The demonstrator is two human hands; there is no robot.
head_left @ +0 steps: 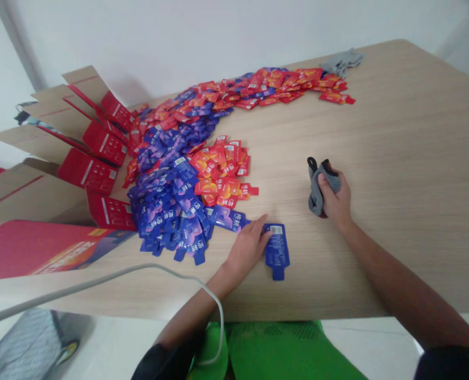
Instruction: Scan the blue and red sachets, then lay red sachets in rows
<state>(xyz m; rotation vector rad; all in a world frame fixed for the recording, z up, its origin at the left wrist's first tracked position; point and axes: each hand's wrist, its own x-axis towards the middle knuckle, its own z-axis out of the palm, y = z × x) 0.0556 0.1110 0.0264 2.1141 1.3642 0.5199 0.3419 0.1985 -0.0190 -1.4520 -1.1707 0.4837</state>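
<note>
My left hand (249,241) lies low over the table, fingers stretched out and thumb apart. Its thumb side touches the top corner of a flat blue packet (277,253), which lies printed side up with a barcode at one end and a narrow tab at the other. Another blue packet (227,218) lies just left of the fingers, at the edge of the pile. To the right, my right hand (336,198) is closed around a folded grey cloth (316,192) with dark edges, at the tabletop; its exact kind is unclear.
A heap of blue packets (159,206) and red-orange packets (222,163) curves along the wall. Opened red cartons (94,171) stand at the left. Grey cloth (342,62) lies at the back. A pale cable (155,265) crosses in front of my left forearm.
</note>
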